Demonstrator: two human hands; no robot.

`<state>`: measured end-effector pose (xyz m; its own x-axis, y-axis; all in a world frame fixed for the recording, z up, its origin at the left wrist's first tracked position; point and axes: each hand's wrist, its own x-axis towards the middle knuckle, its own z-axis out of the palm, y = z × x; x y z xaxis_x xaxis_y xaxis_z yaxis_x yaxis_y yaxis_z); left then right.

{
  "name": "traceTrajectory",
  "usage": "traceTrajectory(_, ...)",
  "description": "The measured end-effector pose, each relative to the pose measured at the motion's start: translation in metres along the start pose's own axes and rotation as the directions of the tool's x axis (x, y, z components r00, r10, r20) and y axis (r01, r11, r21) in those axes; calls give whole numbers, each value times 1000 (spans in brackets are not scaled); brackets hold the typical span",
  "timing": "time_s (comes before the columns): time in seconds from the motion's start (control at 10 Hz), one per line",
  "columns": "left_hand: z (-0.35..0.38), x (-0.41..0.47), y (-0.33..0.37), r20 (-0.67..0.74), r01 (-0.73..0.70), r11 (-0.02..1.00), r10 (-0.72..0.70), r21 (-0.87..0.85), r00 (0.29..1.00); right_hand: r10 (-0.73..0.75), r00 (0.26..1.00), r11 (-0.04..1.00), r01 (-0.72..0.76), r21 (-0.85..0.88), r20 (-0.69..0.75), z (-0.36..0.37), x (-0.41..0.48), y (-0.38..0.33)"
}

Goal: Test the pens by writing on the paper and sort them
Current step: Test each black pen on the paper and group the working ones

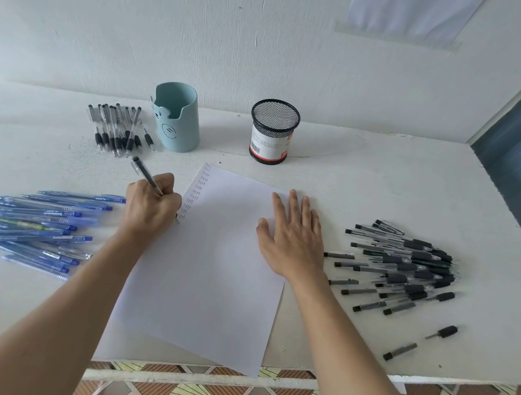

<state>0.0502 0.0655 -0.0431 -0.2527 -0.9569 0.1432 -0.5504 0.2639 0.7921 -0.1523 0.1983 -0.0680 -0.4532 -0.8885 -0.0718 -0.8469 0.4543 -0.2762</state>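
Note:
A white sheet of paper (pixel 215 269) lies in the middle of the white table (pixel 375 189), with a column of small written words down its left edge. My left hand (pixel 151 204) grips a black pen (pixel 146 174), its tip on the paper at the bottom of that column. My right hand (pixel 294 234) lies flat with straight fingers on the paper's right edge. A heap of black pens (pixel 406 268) lies right of the paper. A heap of blue pens (pixel 38 224) lies to the left. Several black pens (pixel 117 125) lie in a row at the back left.
A light blue pen cup (pixel 175 121) and a black mesh pen cup (pixel 272 131) stand behind the paper near the wall. Two loose pen parts (pixel 444 332) (pixel 399 351) lie near the table's front right edge. Bare feet and patterned floor show below the front edge.

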Motion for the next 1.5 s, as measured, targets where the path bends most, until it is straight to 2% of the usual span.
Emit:
traceTrajectory(0.3, 2, 0, -1, 10, 32, 999, -32, -33, 999, -2, 1000, 1000, 2, 6, -1, 0, 0, 0)
traceTrajectory(0.4, 2, 3, -5, -53, 91, 990, -98, -112, 994, 4, 1000, 1000, -4, 15, -5, -1, 0, -1)
traceTrajectory(0.5, 2, 5, -8, -136, 152, 902, -224, -403, 965, 24, 1000, 999, -23, 36, -2, -4, 2, -3)
traceTrajectory(0.6, 0, 11, -10, -149, 106, 790, -243, -604, 958, 60, 998, 996, -60, 65, 5, -7, 3, -8)
traceTrajectory(0.8, -11, 32, -23, -10, 171, 753, -230, -635, 973, 80, 996, 996, -79, 41, -30, -4, 2, -14)
traceTrajectory(0.9, -23, 51, -25, 25, 186, 832, -203, -522, 979, 78, 996, 996, -77, 35, -44, -2, 2, -14)
traceTrajectory(1.0, -32, 77, -27, 60, 249, 924, -242, -291, 968, 82, 995, 996, -80, 31, -64, 0, 3, -15)
traceTrajectory(1.1, -40, 99, -33, 8, 331, 941, -332, 70, 943, 91, 993, 996, -90, 17, -75, 0, 3, -15)
traceTrajectory(1.2, -46, 114, -37, -76, 304, 905, -295, 297, 953, 92, 992, 996, -92, 6, -81, 0, 3, -16)
traceTrajectory(1.3, -49, 127, -39, -168, 331, 865, -288, 378, 943, 93, 992, 996, -93, 3, -80, 0, 3, -16)
traceTrajectory(1.5, -44, 131, -31, -259, 405, 840, -327, 362, 909, 91, 993, 996, -91, 5, -77, -1, 3, -16)
